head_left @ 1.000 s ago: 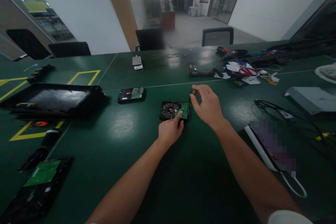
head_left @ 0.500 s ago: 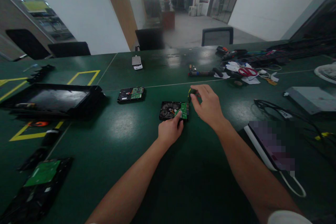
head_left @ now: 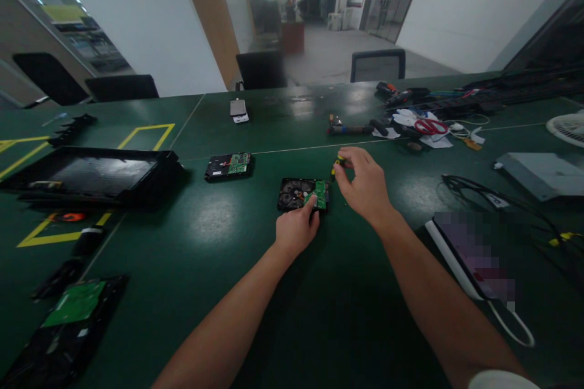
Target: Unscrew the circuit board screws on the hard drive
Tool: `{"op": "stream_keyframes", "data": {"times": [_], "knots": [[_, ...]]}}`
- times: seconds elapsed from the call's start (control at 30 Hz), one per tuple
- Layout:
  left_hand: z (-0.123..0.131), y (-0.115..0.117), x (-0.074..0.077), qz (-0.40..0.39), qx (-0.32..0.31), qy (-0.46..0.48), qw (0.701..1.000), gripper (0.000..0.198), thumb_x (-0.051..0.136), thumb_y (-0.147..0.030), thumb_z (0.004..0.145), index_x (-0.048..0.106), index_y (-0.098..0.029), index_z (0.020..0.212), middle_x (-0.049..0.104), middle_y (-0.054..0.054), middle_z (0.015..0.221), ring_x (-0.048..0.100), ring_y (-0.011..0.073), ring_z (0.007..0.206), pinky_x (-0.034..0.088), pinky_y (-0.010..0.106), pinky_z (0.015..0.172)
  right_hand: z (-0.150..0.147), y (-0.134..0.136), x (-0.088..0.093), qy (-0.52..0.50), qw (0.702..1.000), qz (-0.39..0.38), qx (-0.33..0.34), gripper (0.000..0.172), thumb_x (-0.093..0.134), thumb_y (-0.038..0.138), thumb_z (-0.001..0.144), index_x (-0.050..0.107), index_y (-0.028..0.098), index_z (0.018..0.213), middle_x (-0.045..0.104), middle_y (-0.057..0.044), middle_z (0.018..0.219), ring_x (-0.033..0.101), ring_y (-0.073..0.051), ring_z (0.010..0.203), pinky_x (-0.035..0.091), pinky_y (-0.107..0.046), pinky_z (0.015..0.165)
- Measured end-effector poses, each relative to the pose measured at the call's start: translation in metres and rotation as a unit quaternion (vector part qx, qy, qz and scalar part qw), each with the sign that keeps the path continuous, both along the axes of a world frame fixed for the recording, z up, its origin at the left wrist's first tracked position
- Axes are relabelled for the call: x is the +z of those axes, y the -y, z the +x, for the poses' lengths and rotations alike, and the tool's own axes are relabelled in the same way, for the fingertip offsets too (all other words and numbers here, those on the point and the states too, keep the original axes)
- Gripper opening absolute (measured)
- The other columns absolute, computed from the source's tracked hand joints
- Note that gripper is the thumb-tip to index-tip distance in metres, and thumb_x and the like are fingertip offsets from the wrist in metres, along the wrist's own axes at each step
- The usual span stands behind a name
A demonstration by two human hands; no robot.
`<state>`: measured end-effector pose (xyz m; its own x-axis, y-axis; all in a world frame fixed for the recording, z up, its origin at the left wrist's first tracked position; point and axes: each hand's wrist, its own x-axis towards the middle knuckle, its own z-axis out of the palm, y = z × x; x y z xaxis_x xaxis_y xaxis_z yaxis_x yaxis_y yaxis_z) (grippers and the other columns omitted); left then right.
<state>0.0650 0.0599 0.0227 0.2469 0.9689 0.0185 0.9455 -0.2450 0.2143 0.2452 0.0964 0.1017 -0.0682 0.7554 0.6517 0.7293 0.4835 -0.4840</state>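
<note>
A hard drive (head_left: pixel 292 193) lies flat on the green table, its black casing to the left and its green circuit board to the right. My left hand (head_left: pixel 295 231) grips it at the near side, one finger pressing on the board and the other fingers curled below. Just off the drive's right end, my right hand (head_left: pixel 362 185) pinches a small black-and-yellow screwdriver (head_left: pixel 338 164) between thumb and fingers. The screwdriver is tilted and its tip points down toward the board's right corner; whether it touches is too small to tell.
A second hard drive (head_left: pixel 228 166) lies to the left, beyond it a black tray (head_left: pixel 137 164). Another drive with a green board (head_left: pixel 75 304) is at the near left. On the right are a pixelated device (head_left: pixel 474 249), black cables (head_left: pixel 474 188) and a grey metal box (head_left: pixel 538 173).
My right hand has shifted slightly to the right, and the screwdriver has turned so that more of its yellow handle shows. My left hand stays on the hard drive.
</note>
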Motion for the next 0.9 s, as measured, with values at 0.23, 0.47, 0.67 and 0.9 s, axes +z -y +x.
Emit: {"op": "stream_keyframes", "data": {"times": [0.23,0.47,0.67,0.9], "knots": [[-0.0003,-0.0004,-0.0012,-0.002,-0.002,0.005,1.000,0.053,0.040,-0.047,0.101,0.044,-0.035,0.152,0.077,0.006,0.100,0.074,0.0253,0.087,0.054,0.036,0.077,-0.0008,0.0003,0.0001,-0.002,1.000,-0.010,-0.003,0.017,0.061,0.029,0.094,0.058,0.024,0.111,0.067,-0.008,0.108,0.068,-0.025,0.092,0.057,-0.045,0.086],[0.0001,-0.0015,-0.0041,-0.003,-0.002,0.003,1.000,0.054,0.041,-0.047,0.101,0.043,-0.035,0.153,0.077,0.006,0.100,0.074,0.0260,0.088,0.054,0.036,0.077,-0.0004,0.0000,-0.0002,0.014,1.000,0.006,-0.001,0.025,0.059,0.020,0.093,0.058,0.023,0.117,0.064,-0.012,0.117,0.066,-0.027,0.101,0.056,-0.046,0.089],[-0.0013,-0.0010,-0.0050,0.006,-0.002,0.004,1.000,0.053,0.041,-0.047,0.100,0.045,-0.035,0.152,0.077,0.006,0.100,0.074,0.0264,0.087,0.054,0.037,0.076,0.0006,0.0002,0.0008,0.017,1.000,0.002,0.013,0.020,0.063,0.026,0.093,0.060,0.024,0.112,0.067,-0.010,0.110,0.067,-0.027,0.097,0.057,-0.046,0.086],[-0.0009,-0.0008,-0.0035,0.000,-0.003,0.000,1.000,0.054,0.039,-0.047,0.101,0.043,-0.035,0.153,0.077,0.006,0.100,0.074,0.0264,0.086,0.054,0.038,0.076,-0.0006,0.0011,0.0019,0.003,1.000,0.014,0.027,0.021,0.059,0.022,0.094,0.061,0.024,0.115,0.066,-0.011,0.117,0.066,-0.027,0.106,0.057,-0.046,0.090]]}}
